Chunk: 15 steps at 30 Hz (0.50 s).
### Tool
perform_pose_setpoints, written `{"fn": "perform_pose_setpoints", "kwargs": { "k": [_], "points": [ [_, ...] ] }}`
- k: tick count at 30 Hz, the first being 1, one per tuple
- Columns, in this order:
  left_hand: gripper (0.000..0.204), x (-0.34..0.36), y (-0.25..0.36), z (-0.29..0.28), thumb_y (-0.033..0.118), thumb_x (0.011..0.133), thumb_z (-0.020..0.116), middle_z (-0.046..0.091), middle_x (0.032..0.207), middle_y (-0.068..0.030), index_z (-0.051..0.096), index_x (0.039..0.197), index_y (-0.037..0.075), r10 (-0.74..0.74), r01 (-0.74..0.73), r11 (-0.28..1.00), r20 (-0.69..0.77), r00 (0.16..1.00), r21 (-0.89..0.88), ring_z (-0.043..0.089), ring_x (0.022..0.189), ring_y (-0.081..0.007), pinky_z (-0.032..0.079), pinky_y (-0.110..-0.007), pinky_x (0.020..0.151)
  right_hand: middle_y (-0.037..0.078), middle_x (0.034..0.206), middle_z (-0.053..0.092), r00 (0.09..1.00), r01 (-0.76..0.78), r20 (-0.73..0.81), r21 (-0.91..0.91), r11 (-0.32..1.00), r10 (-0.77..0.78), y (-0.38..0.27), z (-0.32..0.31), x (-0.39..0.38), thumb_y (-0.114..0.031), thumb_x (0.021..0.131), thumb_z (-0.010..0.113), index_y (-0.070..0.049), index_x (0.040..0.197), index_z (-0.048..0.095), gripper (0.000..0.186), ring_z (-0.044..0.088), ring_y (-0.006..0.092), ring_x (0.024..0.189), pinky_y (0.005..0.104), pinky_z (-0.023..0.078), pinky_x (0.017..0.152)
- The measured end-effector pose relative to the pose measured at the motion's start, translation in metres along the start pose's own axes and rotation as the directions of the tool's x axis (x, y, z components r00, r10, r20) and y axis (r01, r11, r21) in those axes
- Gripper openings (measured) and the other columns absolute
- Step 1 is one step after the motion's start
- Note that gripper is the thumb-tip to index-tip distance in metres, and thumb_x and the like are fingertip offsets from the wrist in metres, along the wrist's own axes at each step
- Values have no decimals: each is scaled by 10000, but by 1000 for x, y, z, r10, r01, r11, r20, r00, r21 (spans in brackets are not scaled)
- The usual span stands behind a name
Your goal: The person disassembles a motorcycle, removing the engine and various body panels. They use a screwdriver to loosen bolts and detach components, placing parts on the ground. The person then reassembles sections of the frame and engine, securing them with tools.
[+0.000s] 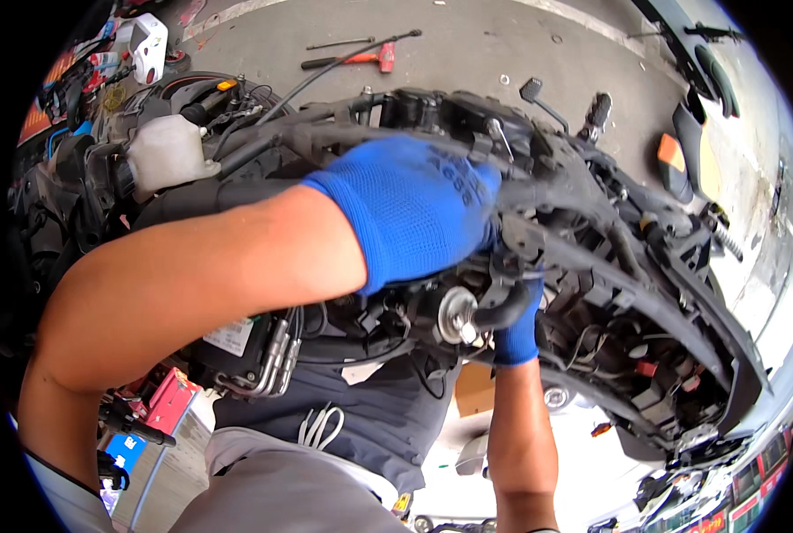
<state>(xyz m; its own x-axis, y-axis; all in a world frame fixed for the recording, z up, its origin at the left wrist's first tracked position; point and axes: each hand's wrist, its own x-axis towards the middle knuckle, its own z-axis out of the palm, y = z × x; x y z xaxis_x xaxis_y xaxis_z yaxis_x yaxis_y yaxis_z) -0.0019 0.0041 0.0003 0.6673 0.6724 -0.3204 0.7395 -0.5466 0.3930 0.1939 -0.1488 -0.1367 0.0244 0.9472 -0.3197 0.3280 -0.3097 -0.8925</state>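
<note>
A stripped motorcycle (530,182) stretches across the view in front of me, its dark frame and engine parts bare. My left hand (414,209), in a blue knit glove, reaches over the middle of the frame. Its back faces up, and its fingers are blurred and tucked down out of sight. Lower down, my right hand (519,333), gloved in blue too, reaches up into the parts beside a black curved hose (503,311). That hose and the frame hide its fingers. A round silver metal part (457,315) sits just left of the hose.
A white plastic tank (167,153) is mounted at the left. Beyond the motorcycle, a red-headed hammer (385,58) and a thin rod (339,43) lie on the concrete floor (476,44). A black cable (334,69) arches upward. Metal pipes (277,360) stand near my waist.
</note>
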Motion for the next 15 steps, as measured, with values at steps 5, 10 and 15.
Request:
{"fn": "perform_pose_setpoints", "kwargs": {
  "k": [5,10,15],
  "points": [
    [307,8,13,-10,287,915,513,655,812,-211,524,1092,36,-118,107,992,172,978,72,647,774,-393,514,-484,685,224,1100,601,989,-107,-82,160,981,122,5,15,7,-132,940,421,34,1179,517,307,606,348,973,421,484,863],
    [390,-2,2,-11,342,927,528,644,1004,-226,540,1211,75,-169,142,964,107,980,226,619,946,-394,494,-470,809,254,1052,568,942,295,-44,-365,883,-333,-18,10,18,-63,873,460,15,1088,522,237,567,444,918,492,472,805],
    [327,4,3,-14,292,918,549,654,1022,-199,589,1154,69,-119,107,983,76,990,148,623,962,-378,495,-448,826,230,1191,559,983,141,-84,-228,963,-164,-34,-25,9,-190,955,460,-35,1162,536,270,569,416,1044,432,479,878]
  ]
}}
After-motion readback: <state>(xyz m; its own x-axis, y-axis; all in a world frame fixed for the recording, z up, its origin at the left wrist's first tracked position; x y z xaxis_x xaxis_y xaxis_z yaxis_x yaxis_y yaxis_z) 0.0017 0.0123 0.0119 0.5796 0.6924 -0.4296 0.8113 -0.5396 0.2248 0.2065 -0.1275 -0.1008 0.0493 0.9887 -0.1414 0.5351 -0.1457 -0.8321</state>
